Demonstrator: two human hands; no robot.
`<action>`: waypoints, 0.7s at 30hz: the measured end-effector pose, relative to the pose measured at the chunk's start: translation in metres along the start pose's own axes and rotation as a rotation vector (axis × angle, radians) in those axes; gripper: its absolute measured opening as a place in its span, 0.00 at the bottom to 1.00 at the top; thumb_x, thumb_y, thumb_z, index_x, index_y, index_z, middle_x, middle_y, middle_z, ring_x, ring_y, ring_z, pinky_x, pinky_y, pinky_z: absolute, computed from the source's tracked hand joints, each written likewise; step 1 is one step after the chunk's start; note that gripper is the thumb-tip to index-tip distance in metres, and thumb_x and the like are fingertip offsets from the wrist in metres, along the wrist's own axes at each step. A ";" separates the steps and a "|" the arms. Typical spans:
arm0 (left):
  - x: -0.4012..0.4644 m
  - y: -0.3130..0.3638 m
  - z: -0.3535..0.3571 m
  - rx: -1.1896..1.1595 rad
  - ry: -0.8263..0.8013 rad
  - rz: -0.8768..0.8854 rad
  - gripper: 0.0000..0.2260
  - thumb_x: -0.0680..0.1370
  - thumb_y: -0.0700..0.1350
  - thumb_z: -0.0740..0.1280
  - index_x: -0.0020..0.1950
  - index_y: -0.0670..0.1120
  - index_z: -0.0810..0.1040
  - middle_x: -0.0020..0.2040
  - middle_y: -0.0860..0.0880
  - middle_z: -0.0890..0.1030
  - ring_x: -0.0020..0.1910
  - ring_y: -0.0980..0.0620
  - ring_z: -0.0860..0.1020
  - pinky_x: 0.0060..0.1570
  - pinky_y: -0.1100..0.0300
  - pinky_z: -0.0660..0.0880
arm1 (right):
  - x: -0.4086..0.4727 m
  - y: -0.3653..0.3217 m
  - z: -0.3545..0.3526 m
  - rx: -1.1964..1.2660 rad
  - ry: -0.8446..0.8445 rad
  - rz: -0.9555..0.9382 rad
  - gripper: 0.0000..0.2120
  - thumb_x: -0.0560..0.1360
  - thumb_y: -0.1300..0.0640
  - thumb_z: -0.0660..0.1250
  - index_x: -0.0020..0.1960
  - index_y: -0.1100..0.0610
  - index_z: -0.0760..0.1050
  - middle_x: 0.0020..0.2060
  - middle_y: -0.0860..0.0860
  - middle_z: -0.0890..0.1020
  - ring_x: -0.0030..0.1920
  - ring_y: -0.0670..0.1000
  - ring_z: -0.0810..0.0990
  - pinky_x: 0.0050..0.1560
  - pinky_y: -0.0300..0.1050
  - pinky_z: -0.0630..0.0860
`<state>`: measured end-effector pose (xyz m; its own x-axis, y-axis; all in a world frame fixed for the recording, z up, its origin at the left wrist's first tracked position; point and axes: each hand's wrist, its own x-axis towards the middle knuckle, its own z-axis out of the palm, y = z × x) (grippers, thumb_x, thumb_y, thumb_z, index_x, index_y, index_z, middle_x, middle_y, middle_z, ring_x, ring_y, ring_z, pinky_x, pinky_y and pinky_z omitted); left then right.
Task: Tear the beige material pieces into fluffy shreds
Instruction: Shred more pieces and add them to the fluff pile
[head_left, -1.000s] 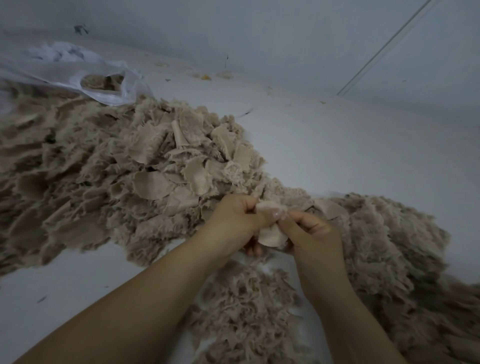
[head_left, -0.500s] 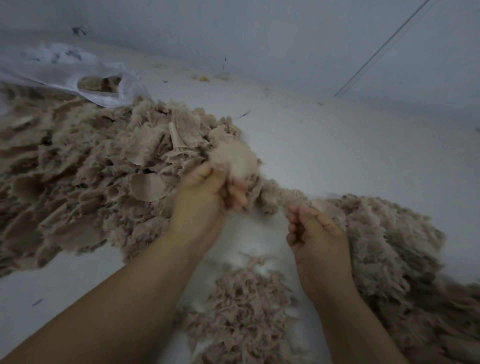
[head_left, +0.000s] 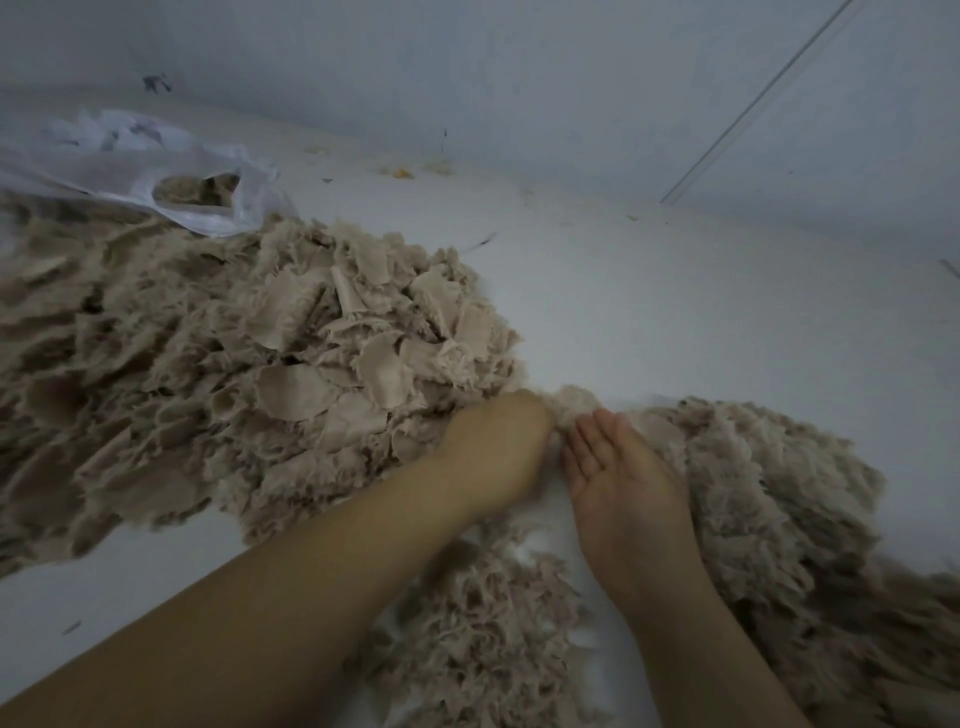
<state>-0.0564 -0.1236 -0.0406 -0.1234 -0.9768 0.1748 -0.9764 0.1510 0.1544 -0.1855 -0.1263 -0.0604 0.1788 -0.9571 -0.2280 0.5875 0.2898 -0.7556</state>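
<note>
Half a second back the left hand was lifted against the pile with a fluffy tuft; it has dropped and swung right, so both hands meet low at the gap between the heaps, and the right hand has turned palm-up.

Nearest, at about 6 o'clock between the two forearms, lies a small heap of shreds on the white floor. Just past it the left hand shows its back, fingers tucked out of sight under its far edge, so I cannot tell what grip it has. The right hand lies flat and spread, fingers straight, holding nothing, its tips touching a pale tuft that sits just beyond both hands.

At 3 to 5 o'clock a big fluffy mound runs off the frame, just beside the right wrist. At 9 to 11 o'clock spreads the pile of flat beige pieces with frayed edges. Beyond it, at 10 o'clock, a white bag lies open with beige scraps showing inside. Farthest is the wall.
</note>
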 end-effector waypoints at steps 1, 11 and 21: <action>-0.002 -0.001 0.000 -0.058 -0.021 0.023 0.05 0.78 0.38 0.61 0.43 0.44 0.73 0.44 0.47 0.73 0.46 0.43 0.78 0.38 0.54 0.72 | 0.001 0.001 -0.001 -0.004 0.015 -0.003 0.25 0.85 0.55 0.56 0.79 0.61 0.58 0.76 0.58 0.66 0.74 0.55 0.68 0.68 0.46 0.68; -0.029 0.000 -0.019 -1.713 -0.010 -0.284 0.08 0.79 0.30 0.60 0.42 0.39 0.72 0.38 0.38 0.78 0.37 0.42 0.79 0.34 0.53 0.80 | -0.003 0.007 -0.005 -0.348 -0.154 -0.097 0.13 0.82 0.61 0.64 0.62 0.51 0.81 0.55 0.57 0.85 0.56 0.56 0.84 0.51 0.50 0.81; -0.028 0.004 -0.013 -1.595 0.139 -0.411 0.06 0.78 0.36 0.67 0.42 0.36 0.76 0.35 0.37 0.77 0.29 0.45 0.76 0.28 0.58 0.74 | -0.007 0.007 -0.007 -0.518 -0.150 -0.254 0.10 0.80 0.58 0.67 0.43 0.57 0.84 0.36 0.59 0.83 0.36 0.56 0.81 0.40 0.51 0.82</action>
<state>-0.0547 -0.0935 -0.0322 0.1822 -0.9814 -0.0608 0.2272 -0.0181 0.9737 -0.1879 -0.1172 -0.0685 0.2146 -0.9749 0.0597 0.1717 -0.0225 -0.9849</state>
